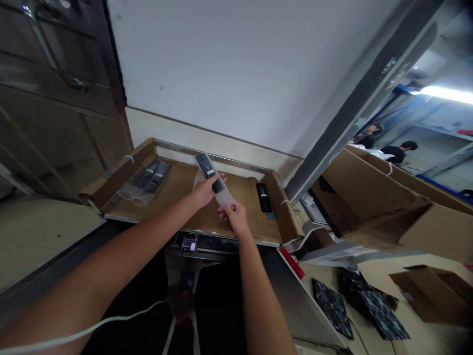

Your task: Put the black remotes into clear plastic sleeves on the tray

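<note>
1. Dark handset (205, 164) with a pale label, lying in a translucent sleeve (224, 197), is held up over the middle of the tray, its far end tipped to the left.
2. Left hand (204, 191) clasps the handset through the film, thumb across the top and fingers curled around the side. Right hand (235, 216) pinches the near end of the sleeve between thumb and fingers, past the handset's near end.
3. For good handling, I would let the left hand bear the weight and have the right draw the film gently straight; a hard tug could crease or tear such thin-looking film. A light left grip should let sleeve and handset shift against each other.
4. Tray (181, 204), lined with brown cardboard and walled at left and right, holds more pieces. Near its left wall lie clear bags (137, 194) with dark handsets (159, 173) inside, partly overlapping; near its right wall lies an unbagged black handset (263, 198), also labelled.
5. Just beyond the tray's near edge is a phone (189, 242) with a lit screen.
6. Farther right stands a large cardboard box (373, 197); its contents are mostly hidden.
</note>
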Available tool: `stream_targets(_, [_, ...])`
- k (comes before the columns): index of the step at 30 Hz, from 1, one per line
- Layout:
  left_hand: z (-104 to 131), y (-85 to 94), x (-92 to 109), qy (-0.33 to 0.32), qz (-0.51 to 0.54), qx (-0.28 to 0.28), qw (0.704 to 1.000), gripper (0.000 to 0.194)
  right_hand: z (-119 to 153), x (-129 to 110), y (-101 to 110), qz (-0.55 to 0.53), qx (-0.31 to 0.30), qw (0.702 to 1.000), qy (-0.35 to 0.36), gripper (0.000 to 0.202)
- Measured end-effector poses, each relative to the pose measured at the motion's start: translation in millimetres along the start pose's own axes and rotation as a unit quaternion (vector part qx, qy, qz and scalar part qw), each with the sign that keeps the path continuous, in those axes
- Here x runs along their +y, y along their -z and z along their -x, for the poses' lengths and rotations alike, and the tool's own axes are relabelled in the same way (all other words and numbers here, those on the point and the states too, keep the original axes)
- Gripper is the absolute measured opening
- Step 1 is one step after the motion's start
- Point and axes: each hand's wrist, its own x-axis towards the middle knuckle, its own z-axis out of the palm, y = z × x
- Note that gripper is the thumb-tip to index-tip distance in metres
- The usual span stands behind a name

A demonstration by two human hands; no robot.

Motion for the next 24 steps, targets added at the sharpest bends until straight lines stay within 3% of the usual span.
stream_targets(11, [-0.7,4.5,9.3,-0.020,-0.003,0.038,0.999,0.020,2.2,-1.6,-1.1,-0.008,-0.008,1.000,-0.001,0.031])
stream_targets(15, [-9.7,11.8,27.2,-0.042,-0.025,0.057,0.997,0.013,2.5,0.3,1.4,-0.024,0.003,1.000,0.006,0.034])
stream_targets(19, [-15.2,42.4,51.4,-0.013,-0.177,0.091,0.980,0.012,0.8,3.2,3.5,-0.049,0.025,0.998,0.012,0.035])
stream_targets(24, [-11.7,96.4,71.1,0.020,-0.425,0.112,0.898,0.019,-1.9,5.8,4.1,-0.058,0.037,0.998,0.016,0.032])
